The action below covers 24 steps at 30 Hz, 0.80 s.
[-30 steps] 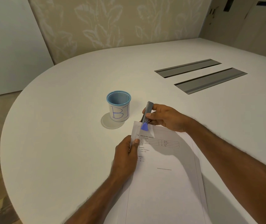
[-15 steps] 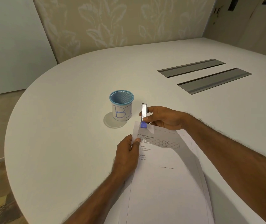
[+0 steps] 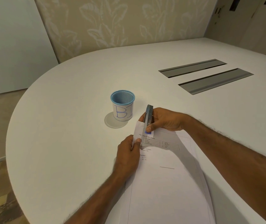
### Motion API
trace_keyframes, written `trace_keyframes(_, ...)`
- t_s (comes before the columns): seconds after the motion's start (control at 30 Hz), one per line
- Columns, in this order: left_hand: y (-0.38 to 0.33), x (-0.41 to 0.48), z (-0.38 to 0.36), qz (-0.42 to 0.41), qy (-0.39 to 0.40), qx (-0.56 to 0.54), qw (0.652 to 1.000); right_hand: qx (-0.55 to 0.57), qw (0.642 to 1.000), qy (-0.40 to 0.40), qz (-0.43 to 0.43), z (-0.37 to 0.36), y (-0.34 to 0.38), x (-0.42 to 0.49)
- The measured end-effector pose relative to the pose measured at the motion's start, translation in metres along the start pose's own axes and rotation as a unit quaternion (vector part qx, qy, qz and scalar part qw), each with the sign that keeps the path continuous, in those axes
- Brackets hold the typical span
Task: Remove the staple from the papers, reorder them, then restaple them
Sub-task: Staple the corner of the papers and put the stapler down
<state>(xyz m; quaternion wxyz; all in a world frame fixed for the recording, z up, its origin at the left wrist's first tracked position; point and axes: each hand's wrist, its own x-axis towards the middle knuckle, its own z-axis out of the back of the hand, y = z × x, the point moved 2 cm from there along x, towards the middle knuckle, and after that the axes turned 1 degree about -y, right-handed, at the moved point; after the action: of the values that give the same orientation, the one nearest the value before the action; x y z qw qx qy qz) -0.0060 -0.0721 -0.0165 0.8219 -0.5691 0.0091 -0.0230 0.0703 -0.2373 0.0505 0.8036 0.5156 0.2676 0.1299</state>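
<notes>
A stack of white printed papers (image 3: 166, 183) lies on the white table (image 3: 64, 126) in front of me. My left hand (image 3: 127, 156) pinches the stack's left edge near its top corner. My right hand (image 3: 163, 118) grips a small metal stapler with a blue tip (image 3: 148, 118), held almost upright. Its blue end presses on the top left corner of the papers. The staple itself is too small to make out.
A blue mesh pen cup (image 3: 123, 105) with "BI" written on it stands just beyond the papers to the left. Two grey cable slots (image 3: 214, 80) are set into the table at the far right. The table's curved edge runs along the left.
My right hand has turned the stapler from tilted to nearly upright and pressed its blue end lower onto the paper corner. My left hand has kept its hold on the edge.
</notes>
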Motion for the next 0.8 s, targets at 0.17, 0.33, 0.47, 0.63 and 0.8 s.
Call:
trace_keyframes(0.17, 0.0016, 0.0003, -0.0006, 0.011, -0.002, 0.000, 1.000, 0.012, 0.999, 0.041, 0.022, 0.0002, 0.0005, -0.0002)
trace_keyframes(0.33, 0.0005, 0.0000, -0.0008, 0.005, 0.003, -0.005, 1.000, -0.009, 0.999, -0.018, 0.043, 0.0010, 0.0011, 0.0032)
trace_keyframes(0.47, 0.0002, -0.0009, -0.0010, 0.001, 0.008, -0.002, 1.000, -0.017, 0.997, -0.047, 0.052, 0.0003, 0.0027, 0.0057)
trace_keyframes(0.63, -0.0001, -0.0007, -0.0003, -0.001, 0.005, -0.001, 1.000, -0.031, 0.996, -0.056, 0.055, 0.0002, 0.0034, 0.0066)
trace_keyframes(0.8, -0.0016, -0.0024, 0.0000, -0.006, 0.009, -0.018, 1.000, -0.041, 0.995, -0.066, 0.059, -0.0010, 0.0045, 0.0064)
